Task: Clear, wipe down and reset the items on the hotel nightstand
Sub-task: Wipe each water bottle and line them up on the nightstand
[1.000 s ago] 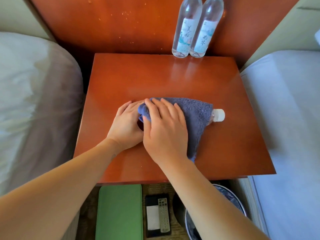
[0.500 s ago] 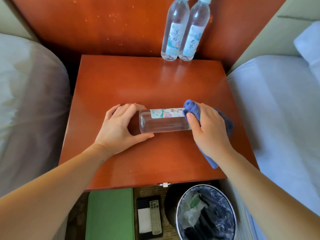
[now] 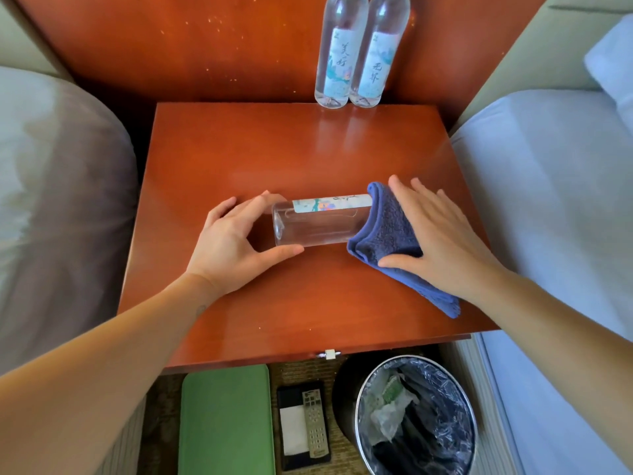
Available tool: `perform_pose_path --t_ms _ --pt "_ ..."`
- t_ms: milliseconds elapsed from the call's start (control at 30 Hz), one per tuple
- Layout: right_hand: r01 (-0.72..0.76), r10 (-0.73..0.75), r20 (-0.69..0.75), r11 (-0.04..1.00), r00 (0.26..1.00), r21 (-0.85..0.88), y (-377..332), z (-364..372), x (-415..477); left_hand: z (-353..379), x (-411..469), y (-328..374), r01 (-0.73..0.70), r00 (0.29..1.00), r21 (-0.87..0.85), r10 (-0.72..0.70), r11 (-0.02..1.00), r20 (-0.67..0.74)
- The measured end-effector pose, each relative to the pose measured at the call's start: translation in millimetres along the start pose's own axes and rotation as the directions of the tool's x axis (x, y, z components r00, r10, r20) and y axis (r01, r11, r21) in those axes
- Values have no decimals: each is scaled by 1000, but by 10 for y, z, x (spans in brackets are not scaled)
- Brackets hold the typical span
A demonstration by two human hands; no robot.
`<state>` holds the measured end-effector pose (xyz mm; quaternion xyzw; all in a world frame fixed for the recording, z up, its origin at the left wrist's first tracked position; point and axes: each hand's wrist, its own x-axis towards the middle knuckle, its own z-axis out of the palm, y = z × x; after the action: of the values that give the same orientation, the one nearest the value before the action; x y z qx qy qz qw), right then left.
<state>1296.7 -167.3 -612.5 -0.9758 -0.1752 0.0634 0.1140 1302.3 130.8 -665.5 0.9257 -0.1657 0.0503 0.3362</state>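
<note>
A clear water bottle [image 3: 318, 224] lies on its side in the middle of the red-brown nightstand [image 3: 274, 145]. My left hand [image 3: 233, 241] grips the bottle's base end between thumb and fingers. A folded blue cloth [image 3: 387, 231] wraps the bottle's cap end, hiding the cap. My right hand [image 3: 442, 238] rests on the cloth with fingers spread, pressing it against the bottle. Two more labelled water bottles [image 3: 356, 53] stand upright side by side at the back edge against the wooden wall panel.
Beds flank the nightstand: one [image 3: 51, 200] at left, one [image 3: 555, 200] at right. On the floor in front lie a green pad [image 3: 226, 419], a black tray with a remote control [image 3: 313, 423], and a lined waste bin [image 3: 421, 419] holding rubbish.
My right hand slid the cloth from over the whole bottle to the cap end, uncovering the body and label. Its fingers have since spread flat. My left hand stays at the base.
</note>
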Motion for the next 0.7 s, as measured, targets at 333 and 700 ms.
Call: perform_pose_path --t_ms 333,700 --pt "-48 39 142 997 989 62 10 -294 286 -7 -3 -24 -23 1000 28 23 999 -3" --pt "-89 89 95 996 992 0 -26 -242 180 -39 4 52 55 998 -7 -55 998 42"
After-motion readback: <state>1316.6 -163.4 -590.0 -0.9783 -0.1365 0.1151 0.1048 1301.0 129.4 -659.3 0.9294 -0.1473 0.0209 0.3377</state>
